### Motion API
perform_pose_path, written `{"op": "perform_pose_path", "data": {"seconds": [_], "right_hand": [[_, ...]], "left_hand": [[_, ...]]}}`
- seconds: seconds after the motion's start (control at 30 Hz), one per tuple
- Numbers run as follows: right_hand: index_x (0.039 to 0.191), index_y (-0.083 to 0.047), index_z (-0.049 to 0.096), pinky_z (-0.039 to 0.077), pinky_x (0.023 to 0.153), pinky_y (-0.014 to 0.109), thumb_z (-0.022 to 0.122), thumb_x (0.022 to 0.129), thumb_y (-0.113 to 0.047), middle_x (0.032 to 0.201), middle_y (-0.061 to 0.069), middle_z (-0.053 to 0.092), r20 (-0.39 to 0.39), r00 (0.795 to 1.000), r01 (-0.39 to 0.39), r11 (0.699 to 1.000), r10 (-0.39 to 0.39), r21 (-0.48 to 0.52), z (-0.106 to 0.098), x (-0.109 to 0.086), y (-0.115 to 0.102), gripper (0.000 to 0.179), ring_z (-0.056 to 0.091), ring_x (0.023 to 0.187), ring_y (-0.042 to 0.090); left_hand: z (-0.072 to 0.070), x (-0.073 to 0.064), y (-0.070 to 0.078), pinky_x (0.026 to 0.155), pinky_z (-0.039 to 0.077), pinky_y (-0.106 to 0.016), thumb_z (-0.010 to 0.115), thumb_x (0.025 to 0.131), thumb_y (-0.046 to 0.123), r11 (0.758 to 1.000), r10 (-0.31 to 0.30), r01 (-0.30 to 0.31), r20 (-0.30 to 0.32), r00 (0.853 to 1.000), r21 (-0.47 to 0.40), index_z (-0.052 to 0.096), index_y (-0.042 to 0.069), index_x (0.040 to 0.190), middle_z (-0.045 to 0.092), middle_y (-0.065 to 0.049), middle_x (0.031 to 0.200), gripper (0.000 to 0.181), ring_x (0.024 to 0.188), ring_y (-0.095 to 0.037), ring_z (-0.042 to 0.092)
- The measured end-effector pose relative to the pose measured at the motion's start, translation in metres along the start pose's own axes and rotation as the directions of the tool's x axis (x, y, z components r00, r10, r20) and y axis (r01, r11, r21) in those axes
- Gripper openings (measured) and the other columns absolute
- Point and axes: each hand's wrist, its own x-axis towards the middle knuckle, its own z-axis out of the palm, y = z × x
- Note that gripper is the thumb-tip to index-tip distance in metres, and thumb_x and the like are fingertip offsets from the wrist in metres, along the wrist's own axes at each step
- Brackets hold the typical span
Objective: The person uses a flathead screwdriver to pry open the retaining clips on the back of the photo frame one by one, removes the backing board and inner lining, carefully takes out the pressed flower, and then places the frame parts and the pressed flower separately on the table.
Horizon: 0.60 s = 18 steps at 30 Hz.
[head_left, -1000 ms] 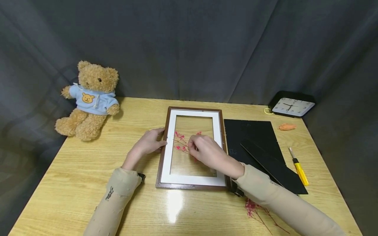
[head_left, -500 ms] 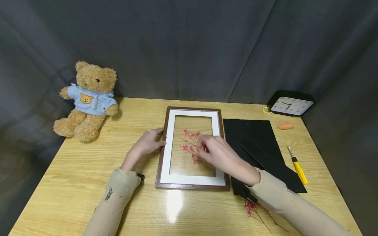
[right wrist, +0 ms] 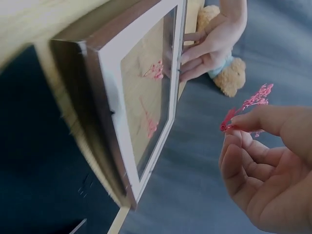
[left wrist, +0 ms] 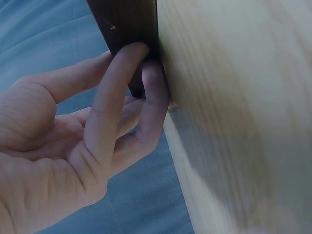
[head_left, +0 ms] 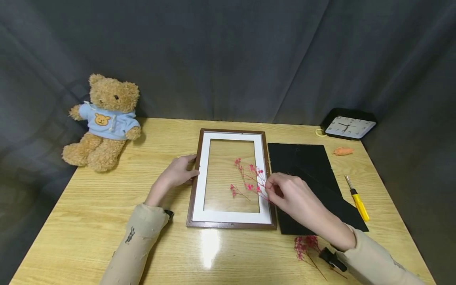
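A brown picture frame (head_left: 231, 225) with a white mat and glass lies on the table. My left hand (head_left: 177, 171) grips its left edge, thumb and fingers against the rail; in the left wrist view bent fingers (left wrist: 129, 51) press the dark rail. My right hand (head_left: 295, 196) pinches the stem of a pink dried flower sprig (head_left: 251, 168) between thumb and forefinger, over the frame's right side. A smaller pink flower sprig (head_left: 233, 190) appears inside the mat opening. Two pink patches show there in the right wrist view; whether one is a reflection I cannot tell.
Right of the frame lie a black backing board (head_left: 299, 152) and a black strip (head_left: 347, 213). More pink dried flowers (head_left: 301, 247) lie below. A yellow screwdriver (head_left: 360, 206), an orange object (head_left: 343, 151) and a clock (head_left: 350, 126) stand right. A teddy bear (head_left: 110, 122) sits left.
My right hand has moved right from the middle of the frame to past its right rail, drawing the pink sprig along. A small sprig is visible separately on the frame. My left hand has stayed put.
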Motion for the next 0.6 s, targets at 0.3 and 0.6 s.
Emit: {"op": "perform_pose_path", "data": {"seconds": [0.3,0.6], "right_hand": [[0.089,-0.011,0.072,0.041,0.050,0.022,0.083,0.086,0.004,0.077,-0.007,0.060,-0.011,0.996,-0.090,0.993,0.089,-0.076,-0.013,-0.042,0.020,0.019,0.047,0.063,0.005],[0.085,-0.014,0.068,0.040,0.049,0.023,0.087,0.081,0.003,0.075,-0.011,0.058,-0.020,0.991,-0.133,0.980,0.132,-0.148,-0.016,-0.076,0.041,0.026,0.043,0.060,0.003]], "left_hand": [[0.000,0.001,0.000,0.076,0.065,-0.035,0.067,0.105,0.006,0.999,-0.009,0.009,0.007,1.000,-0.033,0.031,-0.011,0.163,0.059,-0.036,0.142,0.070,0.071,-0.017,0.074],[0.000,0.000,0.000,0.073,0.065,-0.032,0.067,0.105,0.004,0.998,-0.017,0.018,0.011,1.000,-0.064,0.031,-0.010,0.163,0.059,-0.037,0.142,0.070,0.074,-0.019,0.076]]}}
